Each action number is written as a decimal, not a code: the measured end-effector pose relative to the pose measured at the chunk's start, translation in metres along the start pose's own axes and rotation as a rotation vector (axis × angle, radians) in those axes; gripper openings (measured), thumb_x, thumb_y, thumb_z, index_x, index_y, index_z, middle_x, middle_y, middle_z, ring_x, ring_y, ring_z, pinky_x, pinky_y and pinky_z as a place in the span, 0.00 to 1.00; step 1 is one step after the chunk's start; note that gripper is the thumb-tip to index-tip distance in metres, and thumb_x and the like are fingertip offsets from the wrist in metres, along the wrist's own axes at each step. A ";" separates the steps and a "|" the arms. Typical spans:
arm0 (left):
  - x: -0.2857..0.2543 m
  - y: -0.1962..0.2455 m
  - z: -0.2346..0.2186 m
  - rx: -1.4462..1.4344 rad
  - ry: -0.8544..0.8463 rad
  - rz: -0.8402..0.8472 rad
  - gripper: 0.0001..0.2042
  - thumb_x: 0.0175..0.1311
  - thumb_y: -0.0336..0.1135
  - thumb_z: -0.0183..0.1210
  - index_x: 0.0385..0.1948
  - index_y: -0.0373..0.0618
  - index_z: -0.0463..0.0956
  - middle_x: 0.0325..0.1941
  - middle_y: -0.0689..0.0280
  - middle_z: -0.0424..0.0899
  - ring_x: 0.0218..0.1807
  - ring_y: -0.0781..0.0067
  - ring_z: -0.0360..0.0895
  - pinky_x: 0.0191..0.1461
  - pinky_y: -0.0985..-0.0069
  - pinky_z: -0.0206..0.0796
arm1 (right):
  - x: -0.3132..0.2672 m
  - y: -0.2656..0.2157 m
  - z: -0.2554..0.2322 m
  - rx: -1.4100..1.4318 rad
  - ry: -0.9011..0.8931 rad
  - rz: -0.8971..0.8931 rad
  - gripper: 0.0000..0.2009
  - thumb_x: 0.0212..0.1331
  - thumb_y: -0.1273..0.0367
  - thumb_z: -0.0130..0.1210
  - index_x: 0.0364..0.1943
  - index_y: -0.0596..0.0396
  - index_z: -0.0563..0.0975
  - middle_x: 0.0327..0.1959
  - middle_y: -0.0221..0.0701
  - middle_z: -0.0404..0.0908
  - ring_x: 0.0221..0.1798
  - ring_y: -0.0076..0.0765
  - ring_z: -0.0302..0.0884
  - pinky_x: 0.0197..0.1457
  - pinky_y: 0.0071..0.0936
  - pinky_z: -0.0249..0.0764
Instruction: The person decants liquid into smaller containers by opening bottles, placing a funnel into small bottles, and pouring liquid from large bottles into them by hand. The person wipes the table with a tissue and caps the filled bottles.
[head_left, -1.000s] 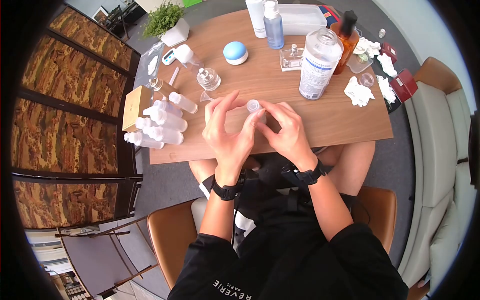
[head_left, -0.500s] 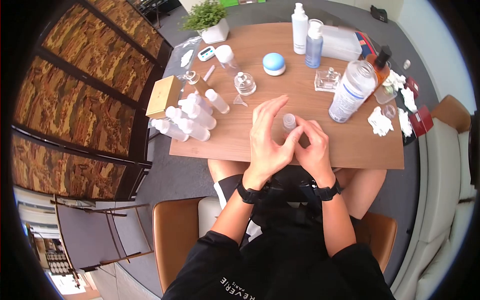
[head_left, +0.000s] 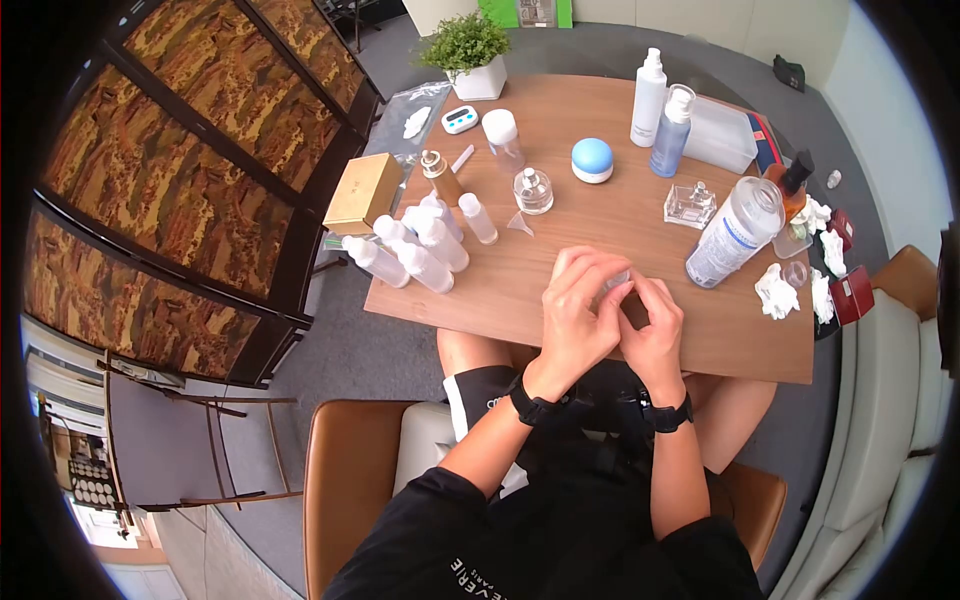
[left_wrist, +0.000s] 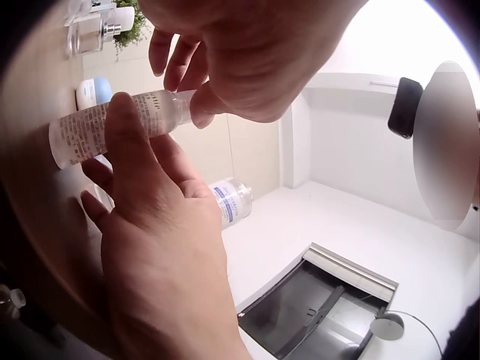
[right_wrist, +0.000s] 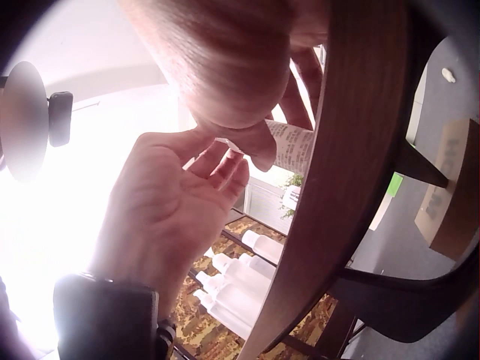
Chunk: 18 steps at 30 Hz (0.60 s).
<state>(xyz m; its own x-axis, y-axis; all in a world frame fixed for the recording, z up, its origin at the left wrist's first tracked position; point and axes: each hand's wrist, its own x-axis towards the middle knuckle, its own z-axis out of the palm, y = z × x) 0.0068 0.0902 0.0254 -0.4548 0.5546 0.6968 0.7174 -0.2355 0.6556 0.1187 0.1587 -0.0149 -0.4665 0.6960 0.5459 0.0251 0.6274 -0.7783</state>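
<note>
A small frosted bottle (left_wrist: 79,135) with printed text stands close at the table's front edge. My right hand (head_left: 655,330) grips it round the body, thumb along the printed side in the left wrist view. My left hand (head_left: 580,315) is at the top, its thumb and curled fingers pinching the clear neck. From the head view, the fingers mostly hide the bottle. Right wrist view: my left hand (right_wrist: 161,202) meets the bottle's top below my right hand (right_wrist: 217,67).
Several frosted bottles (head_left: 430,270) stand at left near a cardboard box (head_left: 362,193). A small funnel (head_left: 520,223) and a glass perfume bottle (head_left: 533,190) lie beyond my hands. A large clear bottle (head_left: 735,235) stands at right, by crumpled tissues (head_left: 777,292).
My left fingers have come in from a wide spread beside the bottle to its top, now covering the mouth. My right hand keeps its hold. The head view has shifted.
</note>
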 end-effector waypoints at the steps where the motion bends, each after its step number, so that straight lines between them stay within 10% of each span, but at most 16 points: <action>1: 0.000 0.001 0.000 0.008 0.010 -0.003 0.15 0.50 0.21 0.72 0.41 0.40 0.86 0.40 0.60 0.88 0.49 0.53 0.81 0.54 0.62 0.76 | 0.000 0.000 0.000 0.001 0.000 -0.003 0.25 0.53 0.80 0.66 0.60 0.61 0.81 0.42 0.42 0.86 0.47 0.48 0.83 0.51 0.40 0.79; 18: -0.003 -0.001 0.005 -0.038 0.065 -0.043 0.14 0.49 0.20 0.72 0.40 0.39 0.87 0.40 0.59 0.89 0.47 0.55 0.84 0.50 0.64 0.78 | 0.001 -0.004 -0.004 -0.036 -0.063 0.035 0.21 0.57 0.79 0.65 0.57 0.63 0.81 0.46 0.45 0.86 0.49 0.52 0.82 0.53 0.42 0.78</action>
<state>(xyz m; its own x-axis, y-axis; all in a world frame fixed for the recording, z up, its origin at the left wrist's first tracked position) 0.0105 0.0930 0.0212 -0.5192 0.5121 0.6842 0.6763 -0.2434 0.6953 0.1216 0.1583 -0.0102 -0.5197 0.6948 0.4972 0.0735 0.6161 -0.7842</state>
